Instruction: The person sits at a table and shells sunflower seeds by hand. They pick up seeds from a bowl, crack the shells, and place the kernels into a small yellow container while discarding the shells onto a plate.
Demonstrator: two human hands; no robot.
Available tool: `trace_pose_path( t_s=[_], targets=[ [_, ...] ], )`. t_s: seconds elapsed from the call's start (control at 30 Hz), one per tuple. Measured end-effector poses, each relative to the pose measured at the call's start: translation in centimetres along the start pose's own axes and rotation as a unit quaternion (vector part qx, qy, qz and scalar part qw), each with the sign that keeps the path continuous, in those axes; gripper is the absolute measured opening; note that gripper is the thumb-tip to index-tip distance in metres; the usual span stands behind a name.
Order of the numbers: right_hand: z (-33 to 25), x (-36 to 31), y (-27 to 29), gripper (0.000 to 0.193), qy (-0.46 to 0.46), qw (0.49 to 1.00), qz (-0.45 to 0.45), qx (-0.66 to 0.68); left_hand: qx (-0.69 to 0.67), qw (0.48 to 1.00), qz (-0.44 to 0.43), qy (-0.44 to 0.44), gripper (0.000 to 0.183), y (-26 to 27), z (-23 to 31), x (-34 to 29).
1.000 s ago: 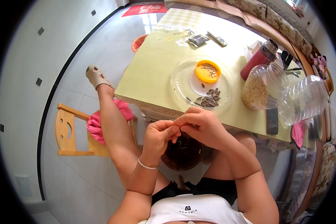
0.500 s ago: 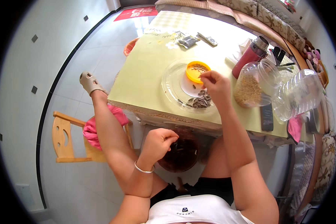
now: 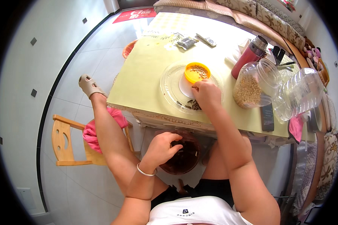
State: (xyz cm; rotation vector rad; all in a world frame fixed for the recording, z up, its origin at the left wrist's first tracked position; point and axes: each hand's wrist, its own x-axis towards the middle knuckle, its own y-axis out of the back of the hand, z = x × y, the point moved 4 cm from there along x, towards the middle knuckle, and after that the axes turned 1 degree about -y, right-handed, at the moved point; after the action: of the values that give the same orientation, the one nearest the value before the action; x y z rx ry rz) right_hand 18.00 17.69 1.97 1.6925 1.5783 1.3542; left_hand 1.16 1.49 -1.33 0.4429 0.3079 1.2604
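Note:
A yellow lid-like dish point(image 3: 187, 77) holding pale shelled kernels point(image 3: 200, 71) sits on a round clear plate point(image 3: 168, 90) on the table. Dark striped sunflower seeds point(image 3: 193, 105) lie on the plate's near side, partly hidden under my right hand. My right hand point(image 3: 207, 93) is low over the plate, just below the dish, with its fingers bent together; what they hold, if anything, is hidden. My left hand point(image 3: 162, 148) hovers over a dark brown bin point(image 3: 187, 159) between my legs. Its thumb and fingers are curved apart, with nothing visible between them.
Right of the plate stand a clear jar of tan pieces point(image 3: 248, 90), a red thermos point(image 3: 248, 60) and a clear plastic bottle point(image 3: 298, 93). A dark phone point(image 3: 267, 118) lies near the edge. Farther back are a remote point(image 3: 206, 39) and grey packet point(image 3: 187, 42). A wooden chair point(image 3: 69, 140) stands left.
My right hand has moved down and slightly left, from beside the yellow dish to the plate. My left hand's pinched fingers have parted over the bin.

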Motion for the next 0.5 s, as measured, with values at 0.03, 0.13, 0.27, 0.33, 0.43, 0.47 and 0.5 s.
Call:
trace_pose_path(
  t_s=[0.03,0.13,0.27,0.33,0.43,0.47,0.5],
  targets=[
    [0.1,0.0,-0.4,0.015,-0.003,1.000,-0.004,-0.018,-0.005,1.000,-0.002,0.001,0.026,-0.1,0.0,0.1],
    [-0.5,-0.2,-0.1,0.012,0.000,0.999,0.007,-0.046,-0.085,0.995,0.032,0.030,0.021,0.0,-0.4,0.0],
    [-3.6,-1.3,2.0,0.006,-0.016,0.963,-0.065,0.261,-0.201,0.964,0.177,0.009,0.023,1.5,0.1,-1.0],
    [-4.6,-3.0,1.6,0.008,-0.082,0.882,-0.191,0.424,-0.217,0.939,0.264,-0.025,0.026,2.1,0.7,-1.0],
    [-6.3,-5.9,0.8,0.010,-0.120,0.778,-0.323,0.525,-0.108,0.930,0.342,-0.086,0.032,3.0,1.5,-1.2],
    [-6.5,-6.6,0.3,0.011,-0.122,0.769,-0.337,0.529,-0.074,0.926,0.355,-0.102,0.031,3.1,1.4,-1.2],
    [-6.7,-6.9,0.0,0.011,-0.119,0.788,-0.343,0.498,-0.037,0.921,0.369,-0.119,0.030,3.4,1.5,-1.3]
  ],
)
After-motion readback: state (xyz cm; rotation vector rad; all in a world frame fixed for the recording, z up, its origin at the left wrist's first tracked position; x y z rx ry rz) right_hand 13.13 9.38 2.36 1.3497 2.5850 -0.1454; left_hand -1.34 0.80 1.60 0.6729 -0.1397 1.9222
